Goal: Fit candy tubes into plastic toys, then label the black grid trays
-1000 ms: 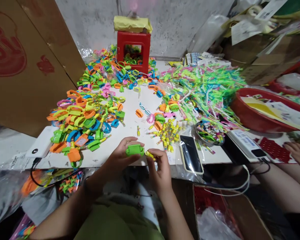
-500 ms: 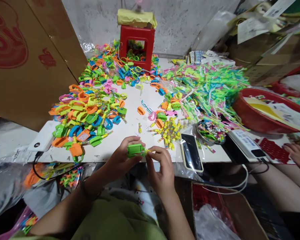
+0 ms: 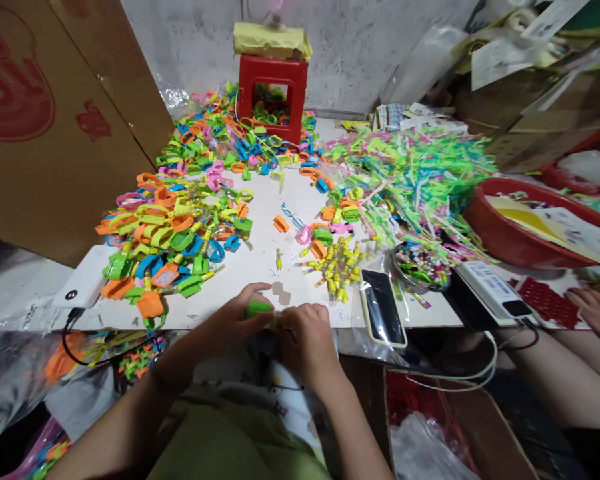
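Note:
My left hand (image 3: 233, 323) is closed around a green plastic toy watch (image 3: 257, 307) at the table's front edge; fingers cover much of it. My right hand (image 3: 307, 340) is pressed up against the watch's right end, its fingertips pinched together. What lies between those fingertips is hidden. Just beyond my hands, one small yellow printed tube (image 3: 279, 259) stands apart on the white table. A heap of similar yellow tubes (image 3: 341, 263) lies to the right. On the left spreads a pile of colourful toy watches (image 3: 180, 230), some with yellow tubes among them.
A red stool (image 3: 299, 100) stands at the back among more watches. To the right are a heap of green strips (image 3: 420, 160), a phone (image 3: 380, 303), a bowl of small parts (image 3: 423, 263) and a red basin (image 3: 485, 227). Another person's hand (image 3: 597, 310) rests at far right.
My hands have come closer together and turned, so the green watch is more covered. The yellow piece at my right fingertips is now hidden.

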A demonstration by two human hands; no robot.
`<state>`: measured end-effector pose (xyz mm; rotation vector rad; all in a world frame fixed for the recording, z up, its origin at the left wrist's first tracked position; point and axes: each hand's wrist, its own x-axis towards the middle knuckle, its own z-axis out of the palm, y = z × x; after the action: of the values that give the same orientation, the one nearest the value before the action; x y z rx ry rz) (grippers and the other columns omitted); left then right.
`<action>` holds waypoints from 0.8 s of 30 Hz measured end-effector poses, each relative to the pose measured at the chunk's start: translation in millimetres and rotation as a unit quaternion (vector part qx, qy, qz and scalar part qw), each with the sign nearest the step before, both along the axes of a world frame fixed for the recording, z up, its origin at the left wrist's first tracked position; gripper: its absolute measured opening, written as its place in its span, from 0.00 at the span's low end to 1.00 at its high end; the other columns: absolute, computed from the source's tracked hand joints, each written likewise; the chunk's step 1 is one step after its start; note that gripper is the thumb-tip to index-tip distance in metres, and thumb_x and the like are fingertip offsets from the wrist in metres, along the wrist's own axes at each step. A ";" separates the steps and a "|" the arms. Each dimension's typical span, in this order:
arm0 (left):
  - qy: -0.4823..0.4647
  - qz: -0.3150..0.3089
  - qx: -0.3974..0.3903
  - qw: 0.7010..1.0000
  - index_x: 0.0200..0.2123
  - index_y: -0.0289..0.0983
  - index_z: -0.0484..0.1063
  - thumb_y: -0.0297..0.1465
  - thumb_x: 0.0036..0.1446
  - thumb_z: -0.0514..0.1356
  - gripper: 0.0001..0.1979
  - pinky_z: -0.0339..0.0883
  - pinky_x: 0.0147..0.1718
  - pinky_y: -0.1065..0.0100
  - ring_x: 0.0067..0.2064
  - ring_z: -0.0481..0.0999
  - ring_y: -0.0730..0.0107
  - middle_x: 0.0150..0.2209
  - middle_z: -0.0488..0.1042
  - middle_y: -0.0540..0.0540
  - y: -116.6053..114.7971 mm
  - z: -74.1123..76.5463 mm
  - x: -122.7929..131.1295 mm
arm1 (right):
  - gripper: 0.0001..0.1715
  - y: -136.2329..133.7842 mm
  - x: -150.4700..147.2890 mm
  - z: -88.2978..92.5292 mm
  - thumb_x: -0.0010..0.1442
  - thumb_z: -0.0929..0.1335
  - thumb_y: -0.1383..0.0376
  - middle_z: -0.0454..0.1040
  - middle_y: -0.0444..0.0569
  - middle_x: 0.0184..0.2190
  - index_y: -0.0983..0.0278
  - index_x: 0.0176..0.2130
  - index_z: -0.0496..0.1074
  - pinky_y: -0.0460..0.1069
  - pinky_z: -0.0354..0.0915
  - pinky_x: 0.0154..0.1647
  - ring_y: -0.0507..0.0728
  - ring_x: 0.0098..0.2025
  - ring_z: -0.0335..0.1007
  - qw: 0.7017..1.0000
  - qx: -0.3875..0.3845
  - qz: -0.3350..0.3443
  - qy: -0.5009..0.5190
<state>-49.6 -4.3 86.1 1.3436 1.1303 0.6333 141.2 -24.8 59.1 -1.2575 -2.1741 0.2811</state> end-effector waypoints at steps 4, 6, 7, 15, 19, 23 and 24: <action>0.227 0.109 0.230 0.940 0.58 0.39 0.63 0.42 0.61 0.56 0.24 0.59 0.59 0.55 0.59 0.66 0.53 0.57 0.68 0.39 32.1 31.5 -32.7 | 0.21 31.2 4.2 -12.4 0.65 0.66 0.59 0.72 0.51 0.52 0.58 0.57 0.65 0.56 0.53 0.50 0.61 0.51 0.64 0.994 -0.069 -0.060 -0.054; 0.309 0.181 0.335 0.871 0.57 0.38 0.64 0.39 0.61 0.55 0.23 0.58 0.60 0.53 0.60 0.65 0.52 0.56 0.67 0.38 58.6 47.9 -57.5 | 0.19 51.0 0.9 -18.1 0.68 0.63 0.60 0.70 0.51 0.55 0.55 0.58 0.65 0.57 0.52 0.51 0.62 0.53 0.63 0.988 -0.075 -0.095 -0.092; 0.345 0.218 0.373 0.833 0.57 0.37 0.64 0.38 0.61 0.56 0.23 0.58 0.60 0.52 0.60 0.65 0.51 0.55 0.68 0.38 72.8 55.0 -70.5 | 0.19 60.2 -2.8 -20.7 0.68 0.62 0.60 0.69 0.50 0.56 0.54 0.57 0.65 0.58 0.51 0.51 0.62 0.53 0.62 0.986 -0.075 -0.105 -0.106; 0.417 0.190 0.439 0.773 0.60 0.35 0.63 0.33 0.60 0.55 0.24 0.46 0.66 0.48 0.66 0.56 0.50 0.64 0.60 0.37 137.0 45.3 -67.9 | 0.13 87.4 -31.2 -35.8 0.67 0.62 0.58 0.72 0.54 0.46 0.61 0.47 0.70 0.58 0.52 0.48 0.63 0.48 0.63 0.974 -0.080 -0.123 -0.174; 0.379 0.024 0.374 0.846 0.56 0.35 0.68 0.31 0.63 0.51 0.19 0.53 0.63 0.60 0.62 0.63 0.61 0.60 0.68 0.40 163.0 2.2 7.3 | 0.11 84.5 -27.5 -37.9 0.67 0.62 0.62 0.72 0.54 0.44 0.61 0.46 0.70 0.57 0.53 0.47 0.63 0.48 0.63 0.975 -0.090 -0.124 -0.161; 0.383 0.024 0.335 0.860 0.49 0.34 0.73 0.28 0.63 0.50 0.16 0.53 0.59 0.49 0.59 0.66 0.50 0.55 0.72 0.35 203.4 -25.0 54.7 | 0.13 80.4 -20.9 -34.5 0.64 0.64 0.66 0.73 0.53 0.44 0.62 0.48 0.69 0.57 0.54 0.47 0.63 0.48 0.64 0.983 -0.082 -0.125 -0.107; 0.383 0.027 0.323 0.865 0.46 0.34 0.74 0.28 0.62 0.51 0.15 0.53 0.58 0.46 0.59 0.66 0.47 0.52 0.73 0.33 212.8 -27.4 59.2 | 0.13 78.2 -18.0 -33.9 0.63 0.64 0.67 0.74 0.53 0.43 0.62 0.48 0.69 0.57 0.55 0.47 0.63 0.48 0.65 0.985 -0.081 -0.130 -0.080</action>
<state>9.6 208.5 58.6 2.2729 1.6693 0.5446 123.1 53.4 25.2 -1.6895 -2.1207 0.2591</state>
